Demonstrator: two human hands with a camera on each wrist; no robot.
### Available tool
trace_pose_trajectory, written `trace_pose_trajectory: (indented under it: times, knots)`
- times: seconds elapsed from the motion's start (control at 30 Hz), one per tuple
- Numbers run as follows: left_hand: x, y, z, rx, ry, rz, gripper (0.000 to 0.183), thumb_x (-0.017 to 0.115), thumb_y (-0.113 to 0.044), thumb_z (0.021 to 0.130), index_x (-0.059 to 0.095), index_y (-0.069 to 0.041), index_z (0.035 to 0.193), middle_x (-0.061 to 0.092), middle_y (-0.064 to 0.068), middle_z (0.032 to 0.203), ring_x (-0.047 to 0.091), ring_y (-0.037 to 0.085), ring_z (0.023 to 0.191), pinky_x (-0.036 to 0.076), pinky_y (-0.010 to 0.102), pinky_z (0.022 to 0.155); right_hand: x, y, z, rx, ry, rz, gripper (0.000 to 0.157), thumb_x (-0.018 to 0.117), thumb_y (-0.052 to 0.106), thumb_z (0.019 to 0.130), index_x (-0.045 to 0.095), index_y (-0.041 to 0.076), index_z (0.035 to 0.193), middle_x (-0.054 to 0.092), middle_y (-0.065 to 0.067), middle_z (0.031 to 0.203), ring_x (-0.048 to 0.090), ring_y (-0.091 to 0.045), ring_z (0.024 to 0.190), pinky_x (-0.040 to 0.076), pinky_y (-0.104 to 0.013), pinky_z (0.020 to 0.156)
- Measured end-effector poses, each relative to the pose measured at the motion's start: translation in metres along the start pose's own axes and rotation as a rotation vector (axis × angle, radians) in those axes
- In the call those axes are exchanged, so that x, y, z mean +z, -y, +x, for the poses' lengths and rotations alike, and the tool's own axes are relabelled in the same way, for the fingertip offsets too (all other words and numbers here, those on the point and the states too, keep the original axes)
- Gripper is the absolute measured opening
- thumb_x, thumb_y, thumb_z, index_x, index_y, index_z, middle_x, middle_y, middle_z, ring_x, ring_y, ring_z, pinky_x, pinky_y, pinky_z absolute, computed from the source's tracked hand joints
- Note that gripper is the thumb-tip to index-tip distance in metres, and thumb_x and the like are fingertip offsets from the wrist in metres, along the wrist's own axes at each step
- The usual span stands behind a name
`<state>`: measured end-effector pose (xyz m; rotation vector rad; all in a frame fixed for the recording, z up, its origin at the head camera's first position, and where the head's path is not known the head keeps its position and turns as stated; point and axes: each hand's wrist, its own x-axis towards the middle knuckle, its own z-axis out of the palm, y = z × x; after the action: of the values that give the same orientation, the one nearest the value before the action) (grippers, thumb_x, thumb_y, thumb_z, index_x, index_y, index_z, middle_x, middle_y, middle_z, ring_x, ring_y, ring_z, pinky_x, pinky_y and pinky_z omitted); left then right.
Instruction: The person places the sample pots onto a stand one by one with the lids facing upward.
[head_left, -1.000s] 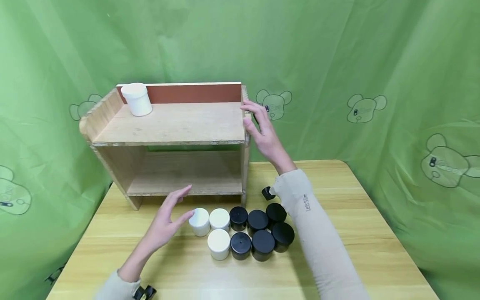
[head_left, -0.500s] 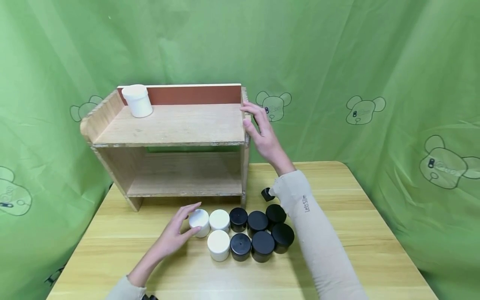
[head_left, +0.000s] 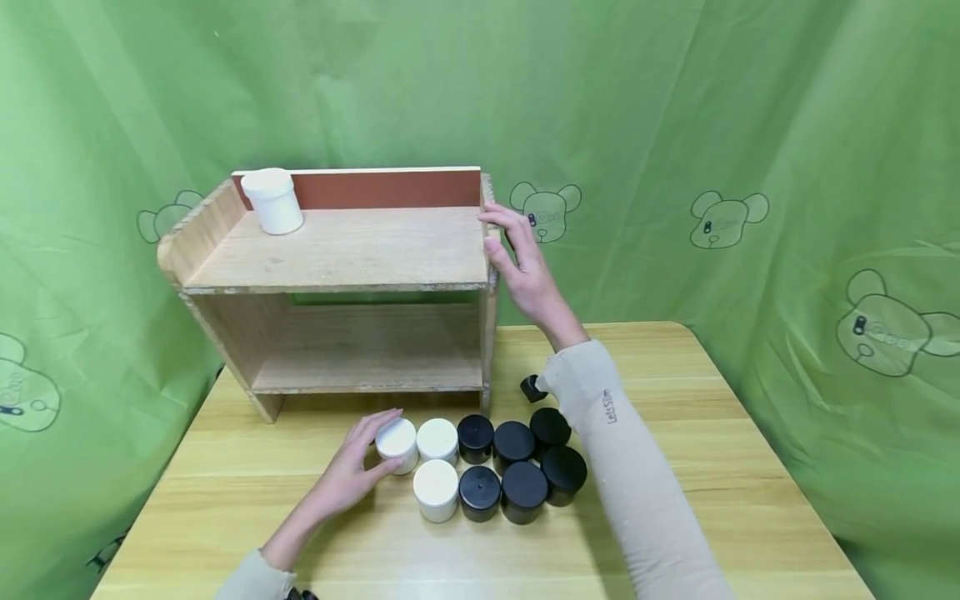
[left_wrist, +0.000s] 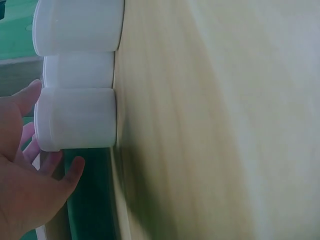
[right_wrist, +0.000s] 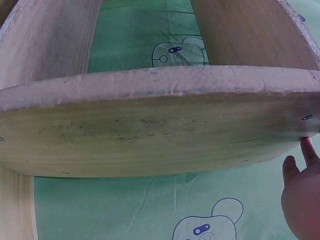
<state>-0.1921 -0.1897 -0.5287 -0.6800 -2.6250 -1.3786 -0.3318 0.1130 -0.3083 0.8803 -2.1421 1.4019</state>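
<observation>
My left hand (head_left: pixel 348 471) holds the leftmost white jar (head_left: pixel 397 442) on the table, thumb at its near side and fingers round the far side. In the left wrist view, the thumb and fingers are at the lid end of this white jar (left_wrist: pixel 77 119), with the little finger standing away from it. Two more white jars (head_left: pixel 436 490) are close beside it. My right hand (head_left: pixel 531 275) rests with its fingertips on the right side panel of a small wooden shelf (head_left: pixel 345 250). The right wrist view shows fingers touching that panel (right_wrist: pixel 160 130) from outside.
Several black jars (head_left: pixel 524 487) stand grouped right of the white ones, below the right forearm. Another white jar (head_left: pixel 273 202) sits on the shelf's top board at the left. A green curtain (head_left: pixel 600 100) hangs behind the wooden table (head_left: pixel 712 467).
My left hand has moved right and slightly down to the leftmost white jar, its thumb and fingers coming round it. The right hand stays on the shelf's side panel.
</observation>
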Motion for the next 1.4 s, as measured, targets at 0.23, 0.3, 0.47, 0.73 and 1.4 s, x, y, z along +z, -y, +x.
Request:
trace_pose_trajectory:
  times: [0.23, 0.3, 0.47, 0.73, 1.4]
  knots:
    - [0.001, 0.005, 0.000, -0.029, 0.022, -0.008, 0.068, 0.075, -0.021, 0.095, 0.045, -0.014, 0.155, 0.046, 0.013, 0.157, 0.043, 0.039, 0.145, 0.034, 0.067, 0.118, 0.001, 0.000, 0.001, -0.004, -0.001, 0.002, 0.049, 0.047, 0.042, 0.107, 0.049, 0.013, 0.147, 0.034, -0.001, 0.165, 0.027, -0.016, 0.154, 0.019, -0.059, 0.126]
    - [0.001, 0.006, 0.000, -0.028, 0.025, -0.008, 0.065, 0.073, -0.021, 0.096, 0.046, -0.014, 0.155, 0.047, 0.013, 0.156, 0.044, 0.039, 0.145, 0.035, 0.066, 0.118, 0.001, 0.001, 0.001, -0.004, -0.003, 0.006, 0.048, 0.047, 0.039, 0.107, 0.049, 0.012, 0.147, 0.034, -0.002, 0.166, 0.027, -0.017, 0.154, 0.019, -0.060, 0.126]
    - [0.001, 0.007, 0.000, -0.037, 0.043, -0.028, 0.063, 0.071, -0.023, 0.098, 0.046, -0.013, 0.155, 0.046, 0.013, 0.156, 0.044, 0.039, 0.145, 0.035, 0.064, 0.118, 0.001, 0.000, 0.001, -0.007, -0.005, 0.002, 0.046, 0.046, 0.035, 0.107, 0.049, 0.010, 0.147, 0.034, -0.002, 0.165, 0.027, -0.018, 0.154, 0.019, -0.061, 0.126]
    - [0.000, 0.006, 0.000, -0.044, 0.051, -0.029, 0.064, 0.071, -0.022, 0.098, 0.045, -0.013, 0.156, 0.046, 0.012, 0.156, 0.046, 0.039, 0.142, 0.037, 0.065, 0.116, -0.001, 0.001, 0.002, -0.005, -0.004, 0.000, 0.054, 0.045, 0.047, 0.107, 0.048, 0.011, 0.147, 0.034, -0.001, 0.166, 0.027, -0.016, 0.154, 0.019, -0.059, 0.127]
    - [-0.017, -0.019, 0.000, 0.013, -0.001, 0.004, 0.063, 0.071, -0.021, 0.098, 0.045, -0.019, 0.156, 0.046, 0.007, 0.156, 0.053, 0.034, 0.136, 0.046, 0.062, 0.110, 0.001, 0.001, 0.000, -0.013, -0.005, 0.014, 0.043, 0.047, 0.024, 0.107, 0.048, 0.010, 0.147, 0.034, -0.006, 0.166, 0.028, -0.022, 0.154, 0.019, -0.059, 0.127]
